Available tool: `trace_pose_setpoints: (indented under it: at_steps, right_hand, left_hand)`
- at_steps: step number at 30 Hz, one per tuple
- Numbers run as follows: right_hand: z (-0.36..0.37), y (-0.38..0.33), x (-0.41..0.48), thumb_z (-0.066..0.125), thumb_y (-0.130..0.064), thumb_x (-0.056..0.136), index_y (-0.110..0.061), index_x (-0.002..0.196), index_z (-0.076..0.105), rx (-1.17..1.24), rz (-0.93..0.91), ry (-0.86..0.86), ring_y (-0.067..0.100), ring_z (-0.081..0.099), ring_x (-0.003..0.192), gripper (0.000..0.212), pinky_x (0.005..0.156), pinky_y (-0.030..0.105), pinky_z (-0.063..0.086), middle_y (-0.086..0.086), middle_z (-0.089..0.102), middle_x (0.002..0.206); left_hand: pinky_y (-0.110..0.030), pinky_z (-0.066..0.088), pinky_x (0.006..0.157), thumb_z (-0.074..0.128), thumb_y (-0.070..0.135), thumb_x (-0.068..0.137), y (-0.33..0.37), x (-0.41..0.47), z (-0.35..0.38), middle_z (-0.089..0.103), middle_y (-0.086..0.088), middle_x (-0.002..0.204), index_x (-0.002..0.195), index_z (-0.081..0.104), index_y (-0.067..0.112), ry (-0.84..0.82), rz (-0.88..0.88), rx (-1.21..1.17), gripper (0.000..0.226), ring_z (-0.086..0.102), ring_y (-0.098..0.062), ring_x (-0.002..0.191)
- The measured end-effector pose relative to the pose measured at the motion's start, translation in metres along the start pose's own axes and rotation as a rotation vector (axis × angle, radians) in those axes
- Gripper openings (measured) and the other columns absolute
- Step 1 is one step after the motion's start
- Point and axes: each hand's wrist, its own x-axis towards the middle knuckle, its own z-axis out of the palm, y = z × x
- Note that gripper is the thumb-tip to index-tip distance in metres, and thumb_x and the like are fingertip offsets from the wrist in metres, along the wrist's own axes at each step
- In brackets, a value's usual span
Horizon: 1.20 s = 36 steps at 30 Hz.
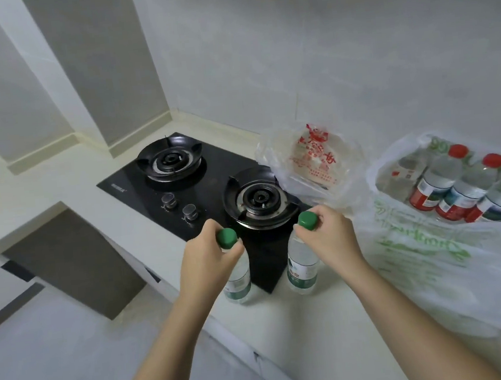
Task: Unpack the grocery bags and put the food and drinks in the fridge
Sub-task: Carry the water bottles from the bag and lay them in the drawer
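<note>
Two clear water bottles with green caps stand upright on the pale counter by the hob's near edge. My left hand [208,255] grips the left bottle [238,278] at its neck, just under the cap. My right hand [328,237] grips the right bottle [303,272] the same way. To the right, a white plastic bag with green print [426,252] lies open and holds several red-capped bottles [457,188]. Behind it sits a clear bag with red print [314,165]. No fridge is in view.
A black two-burner gas hob [200,191] with two knobs is set into the counter [301,316], right in front of the bottles. Tiled walls close the back and the left corner. The counter's front edge runs diagonally below my arms, with the floor to the left.
</note>
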Motion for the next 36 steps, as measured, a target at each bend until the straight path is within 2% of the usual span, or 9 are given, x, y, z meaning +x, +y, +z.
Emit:
trace_pose_setpoints:
  at_steps: [9, 14, 18, 22, 25, 27, 30, 32, 36]
  right_hand:
    - [0.011, 0.016, -0.006, 0.074, -0.026, 0.079, -0.020, 0.087, 0.061, -0.009, 0.007, 0.000, 0.012, 0.057, 0.078, 0.016, 0.060, 0.014, 0.037, -0.012, 0.063, 0.079]
    - [0.015, 0.018, -0.008, 0.074, -0.026, 0.080, -0.022, 0.087, 0.059, 0.043, -0.013, -0.004, 0.006, 0.057, 0.075, 0.017, 0.061, 0.015, 0.040, -0.012, 0.063, 0.078]
    - [0.018, 0.018, -0.006, 0.074, -0.026, 0.081, -0.021, 0.088, 0.059, 0.049, -0.022, -0.018, 0.005, 0.058, 0.074, 0.017, 0.059, 0.009, 0.038, -0.012, 0.063, 0.079]
    - [0.021, 0.022, -0.005, 0.075, -0.029, 0.080, -0.024, 0.090, 0.059, 0.074, -0.030, 0.003, 0.011, 0.063, 0.078, 0.019, 0.066, 0.022, 0.047, -0.012, 0.065, 0.079]
    - [0.022, 0.029, -0.009, 0.075, -0.037, 0.079, -0.028, 0.094, 0.061, 0.048, -0.068, 0.032, 0.004, 0.055, 0.072, 0.023, 0.066, 0.029, 0.045, -0.016, 0.059, 0.076]
    - [0.021, 0.036, -0.012, 0.077, -0.040, 0.075, -0.031, 0.105, 0.060, 0.047, -0.062, 0.042, 0.004, 0.049, 0.075, 0.036, 0.068, 0.027, 0.040, -0.015, 0.053, 0.084]
    - [0.027, 0.054, -0.020, 0.083, -0.037, 0.069, -0.031, 0.125, 0.050, 0.090, 0.019, -0.022, 0.007, 0.047, 0.090, 0.066, 0.080, 0.026, 0.041, -0.008, 0.045, 0.100]
    - [0.038, 0.070, -0.025, 0.086, -0.034, 0.066, -0.029, 0.131, 0.045, 0.113, 0.065, -0.080, 0.011, 0.047, 0.100, 0.078, 0.087, 0.025, 0.040, -0.006, 0.042, 0.109]
    - [0.062, 0.095, -0.032, 0.086, -0.033, 0.063, -0.026, 0.138, 0.040, 0.202, 0.164, -0.187, 0.011, 0.049, 0.115, 0.089, 0.092, 0.025, 0.040, -0.003, 0.044, 0.125]
  left_hand:
    - [-0.018, 0.032, 0.050, 0.069, 0.029, 0.084, -0.008, -0.009, 0.012, 0.051, 0.005, 0.067, 0.087, 0.046, 0.017, -0.010, -0.059, -0.020, 0.026, 0.048, -0.011, 0.061]
    - [-0.021, 0.034, 0.050, 0.069, 0.029, 0.084, -0.011, -0.011, 0.019, 0.052, 0.004, 0.066, 0.087, 0.046, 0.016, 0.016, -0.053, -0.037, 0.027, 0.049, -0.013, 0.061]
    - [-0.020, 0.033, 0.051, 0.070, 0.029, 0.085, -0.013, -0.013, 0.021, 0.052, 0.007, 0.066, 0.088, 0.046, 0.015, 0.039, -0.056, -0.072, 0.028, 0.049, -0.012, 0.060]
    - [-0.020, 0.034, 0.053, 0.071, 0.031, 0.084, -0.017, -0.017, 0.024, 0.049, 0.011, 0.064, 0.090, 0.050, 0.016, 0.075, -0.063, -0.127, 0.026, 0.048, -0.012, 0.060]
    - [-0.022, 0.032, 0.054, 0.073, 0.035, 0.082, -0.022, -0.022, 0.027, 0.045, 0.013, 0.063, 0.096, 0.055, 0.021, 0.100, -0.056, -0.123, 0.026, 0.045, -0.007, 0.059]
    - [-0.021, 0.032, 0.058, 0.076, 0.038, 0.078, -0.032, -0.028, 0.031, 0.044, 0.015, 0.071, 0.106, 0.055, 0.027, 0.119, -0.080, -0.134, 0.037, 0.046, -0.004, 0.067]
    - [-0.021, 0.038, 0.067, 0.085, 0.040, 0.068, -0.055, -0.039, 0.043, 0.045, 0.009, 0.095, 0.127, 0.044, 0.029, 0.103, -0.153, -0.244, 0.073, 0.047, -0.009, 0.082]
    - [-0.022, 0.041, 0.072, 0.088, 0.039, 0.063, -0.068, -0.045, 0.055, 0.044, 0.005, 0.111, 0.137, 0.034, 0.027, 0.072, -0.183, -0.295, 0.092, 0.049, -0.012, 0.093]
    - [-0.034, 0.047, 0.092, 0.090, 0.027, 0.064, -0.085, -0.052, 0.079, 0.039, 0.004, 0.133, 0.142, 0.026, 0.027, 0.039, -0.195, -0.348, 0.100, 0.046, -0.013, 0.116]
